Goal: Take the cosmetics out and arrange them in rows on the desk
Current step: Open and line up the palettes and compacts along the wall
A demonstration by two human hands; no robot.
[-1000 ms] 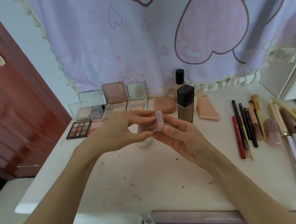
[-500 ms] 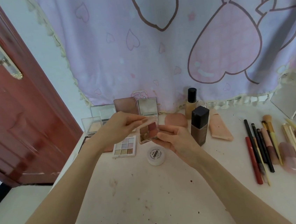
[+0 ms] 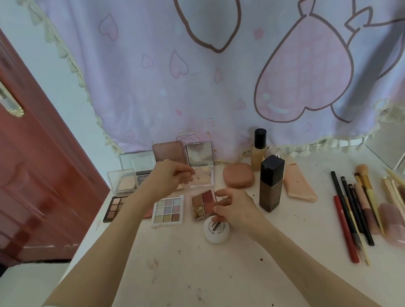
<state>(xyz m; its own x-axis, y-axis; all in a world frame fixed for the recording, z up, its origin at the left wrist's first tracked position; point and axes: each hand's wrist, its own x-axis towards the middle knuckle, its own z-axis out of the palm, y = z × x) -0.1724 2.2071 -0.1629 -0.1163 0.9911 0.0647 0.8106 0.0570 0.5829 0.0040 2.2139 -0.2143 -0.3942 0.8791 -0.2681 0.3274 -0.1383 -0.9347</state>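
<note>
By this moment you had most of the cosmetics laid out on the desk, so the job looked well advanced. At the far left stood a row of opened compacts propped against the curtain; nearer you lay the brown eyeshadow palette and, to its right, the pastel palette. Where the remaining cosmetics came from was not in view, so how many were left could not be told.

Your left hand hovered over the far row with its fingers curled, pinching the clear lid of the small four-pan palette and holding it raised. That palette sat just right of the pastel one, apparently joining the near row, though not yet squared up with it.

Your right hand had its fingers bent, the tips pinching the right edge of the four-pan palette, directly above the white round jar, which touched the palette's near side. Whether the hand also touched the jar could not be told.

Further right stood the pink round compact, the dark bottle, the tall beige bottle and the peach tube, then a neat row of pencils and brushes at the right edge.
</note>
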